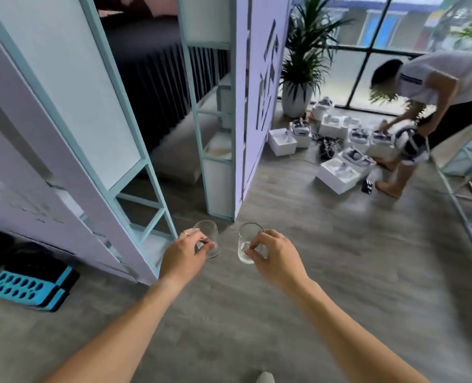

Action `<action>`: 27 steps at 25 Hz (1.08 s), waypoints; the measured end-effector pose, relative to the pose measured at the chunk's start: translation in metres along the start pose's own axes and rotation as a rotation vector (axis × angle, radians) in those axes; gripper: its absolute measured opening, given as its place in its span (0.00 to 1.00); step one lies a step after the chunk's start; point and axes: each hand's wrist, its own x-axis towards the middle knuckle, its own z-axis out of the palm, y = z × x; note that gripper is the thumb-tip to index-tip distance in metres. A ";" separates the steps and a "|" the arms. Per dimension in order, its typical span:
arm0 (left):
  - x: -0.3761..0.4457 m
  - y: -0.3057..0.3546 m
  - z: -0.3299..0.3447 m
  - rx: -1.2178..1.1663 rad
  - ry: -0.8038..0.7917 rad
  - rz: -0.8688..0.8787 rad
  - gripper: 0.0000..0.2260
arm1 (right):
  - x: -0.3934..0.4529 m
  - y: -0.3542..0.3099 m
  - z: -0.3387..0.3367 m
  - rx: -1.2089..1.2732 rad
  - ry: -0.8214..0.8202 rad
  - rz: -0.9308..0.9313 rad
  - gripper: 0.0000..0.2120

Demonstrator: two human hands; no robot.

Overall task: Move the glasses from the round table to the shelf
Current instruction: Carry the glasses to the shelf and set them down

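I carry two clear drinking glasses above a grey wood floor. My left hand (183,254) grips the left glass (207,234) from the side near its base; this glass leans a little to the left. My right hand (275,257) holds the right glass (246,238) upright by its lower half. Both glasses look empty. A teal-framed shelf unit (143,186) with white panels stands just ahead on the left. A second teal shelf frame (466,194) runs along the right edge. The round table is out of view.
A lilac partition (252,111) stands ahead, with a potted plant (298,76) behind it. A person bends over several white boxes with headsets (337,150) on the floor at right. A blue and black perforated tray (30,283) lies on the floor at left.
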 end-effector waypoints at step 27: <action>0.560 -0.196 -0.025 -0.005 0.514 -0.555 0.05 | 0.704 -0.089 0.156 -0.005 -0.453 -0.456 0.07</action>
